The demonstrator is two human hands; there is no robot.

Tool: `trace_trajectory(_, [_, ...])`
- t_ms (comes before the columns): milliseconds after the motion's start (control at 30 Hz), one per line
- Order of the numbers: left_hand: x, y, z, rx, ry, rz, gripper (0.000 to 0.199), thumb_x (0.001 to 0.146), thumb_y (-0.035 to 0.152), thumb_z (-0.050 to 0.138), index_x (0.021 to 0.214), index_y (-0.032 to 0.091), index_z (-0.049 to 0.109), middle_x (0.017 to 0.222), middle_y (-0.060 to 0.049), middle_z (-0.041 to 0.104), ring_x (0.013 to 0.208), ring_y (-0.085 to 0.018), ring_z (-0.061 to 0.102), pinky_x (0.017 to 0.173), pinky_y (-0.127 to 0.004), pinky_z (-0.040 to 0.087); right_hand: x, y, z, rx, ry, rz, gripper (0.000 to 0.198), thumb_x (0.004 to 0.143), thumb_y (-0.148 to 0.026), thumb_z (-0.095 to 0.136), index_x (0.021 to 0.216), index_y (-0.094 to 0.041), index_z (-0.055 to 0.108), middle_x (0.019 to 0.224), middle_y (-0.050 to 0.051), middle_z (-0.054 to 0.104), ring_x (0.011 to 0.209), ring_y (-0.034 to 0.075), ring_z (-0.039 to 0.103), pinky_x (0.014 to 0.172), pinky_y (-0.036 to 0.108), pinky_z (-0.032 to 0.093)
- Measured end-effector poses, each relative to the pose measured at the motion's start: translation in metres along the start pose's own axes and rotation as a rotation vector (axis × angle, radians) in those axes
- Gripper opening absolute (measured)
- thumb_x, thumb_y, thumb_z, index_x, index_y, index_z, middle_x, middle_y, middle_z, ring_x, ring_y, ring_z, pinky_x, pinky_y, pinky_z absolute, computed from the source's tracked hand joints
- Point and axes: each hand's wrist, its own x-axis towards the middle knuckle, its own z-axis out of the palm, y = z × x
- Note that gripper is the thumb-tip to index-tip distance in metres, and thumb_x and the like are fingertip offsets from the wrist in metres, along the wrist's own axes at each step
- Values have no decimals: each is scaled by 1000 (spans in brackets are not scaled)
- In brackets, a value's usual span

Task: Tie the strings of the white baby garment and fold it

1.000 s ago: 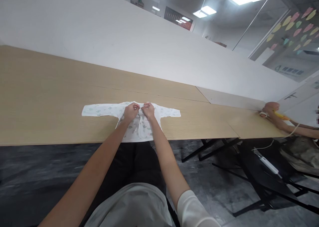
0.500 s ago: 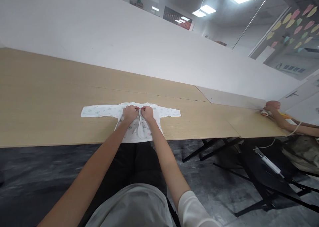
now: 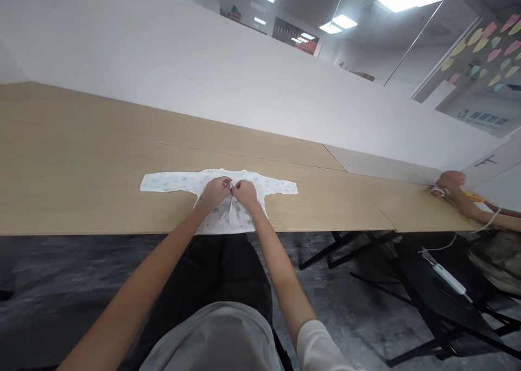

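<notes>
Both hands meet at the middle of the baby shirt (image 3: 183,182): the left hand (image 3: 215,189) and the right hand (image 3: 244,191) pinch its front with closed fingers, on the wooden surface (image 3: 81,159).

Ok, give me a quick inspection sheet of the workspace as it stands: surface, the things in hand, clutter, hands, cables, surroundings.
Surface: long light wooden table, against a white partition.
Job's things: small white printed baby shirt, lying flat at the near edge, both sleeves spread out.
Clutter: nothing seen near the shirt.
Hands: left hand and right hand meet at the shirt's front middle, fingers pinching there; what they pinch is too small to tell.
Cables: white power strip with its cord below the table at right.
Surroundings: another person's arm rests on the table far right; black table legs; grey floor.
</notes>
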Motion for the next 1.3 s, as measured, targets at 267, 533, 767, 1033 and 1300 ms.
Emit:
trace_trajectory(267, [-7,6,-2,27,-28,120,28,82,37,56,90,22,79,102,-10,78,103,-29,68,100,-42,50,7,21,-3,422,14,97,17,74,-15,66,86,-16,78,76,1,74,72,14,67,69,20,49])
trace_trajectory(533, [-9,11,-3,34,-24,123,18,77,32,63,81,25,78,96,-8,78,102,-30,68,100,-43,49,6,24,-6,663,-52,166,34,67,-11,64,100,-15,73,53,-9,56,46,7,46,52,17,42])
trace_trajectory(767, [-10,9,-8,-121,-54,103,26,81,36,57,89,23,77,92,-6,78,84,-23,69,85,-35,53,4,21,-7,773,-71,203,27,68,-10,68,95,-15,70,51,-10,52,45,6,43,46,16,35])
trace_trajectory(1033, [-11,5,-5,-172,-57,63,31,80,35,53,97,20,75,91,-7,77,85,-23,69,82,-34,53,3,20,-11,821,-95,200,18,75,-12,70,93,-15,68,46,-10,48,40,6,41,42,17,28])
trace_trajectory(1300, [-10,5,-5,-216,-67,54,28,78,34,52,95,21,69,91,-7,76,87,-22,70,83,-34,54,1,19,-12,812,-126,139,22,72,-7,64,90,-17,70,66,-6,64,43,4,45,45,17,37])
